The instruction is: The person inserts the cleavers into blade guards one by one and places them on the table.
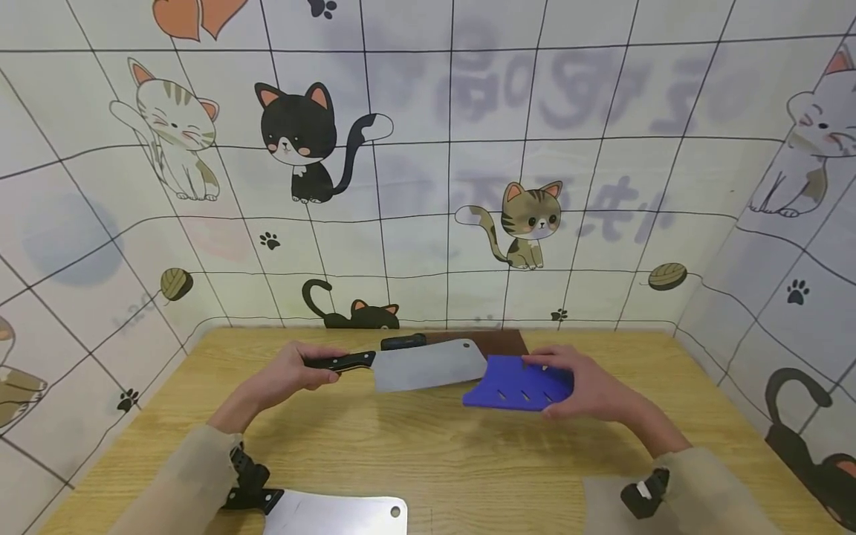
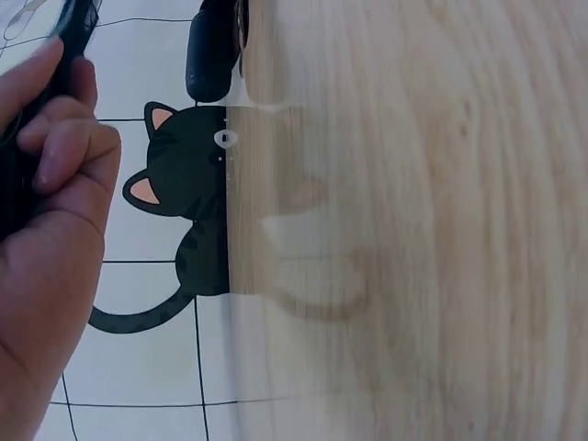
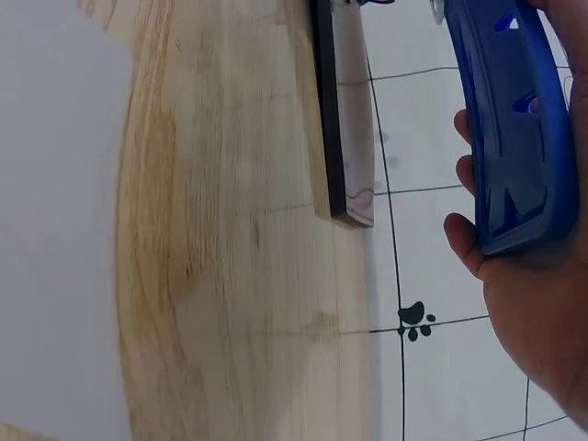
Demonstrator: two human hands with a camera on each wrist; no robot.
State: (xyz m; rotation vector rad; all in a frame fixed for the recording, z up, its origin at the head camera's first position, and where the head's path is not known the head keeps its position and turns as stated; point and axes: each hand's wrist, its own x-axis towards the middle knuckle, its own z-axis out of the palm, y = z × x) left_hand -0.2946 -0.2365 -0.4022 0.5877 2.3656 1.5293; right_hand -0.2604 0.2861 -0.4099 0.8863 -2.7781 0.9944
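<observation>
We see two hands working over a light wooden table [image 1: 428, 453], viewed from above. The left hand [image 1: 294, 369] curls its fingers around the black handle of a cleaver [image 1: 428, 365] and holds it level just above the table, with the broad steel blade pointing toward the right hand. The right hand [image 1: 585, 386] grips a blue blade sheath [image 1: 518, 386] from its far end, fingers on top and thumb beneath; the sheath has slots cut in its face. The tip of the blade meets the open edge of the sheath, so the two things touch midway between the hands.

We count three cleavers in all: the held one, a second cleaver [image 1: 334, 514] lying flat at the near edge of the table by the left sleeve, and a third knife [image 1: 404, 342] whose dark handle shows behind the held blade, resting on a brown board [image 1: 498, 342]. We count one blue sheath and one board. A wall covering printed with cartoon cats surrounds the table.
</observation>
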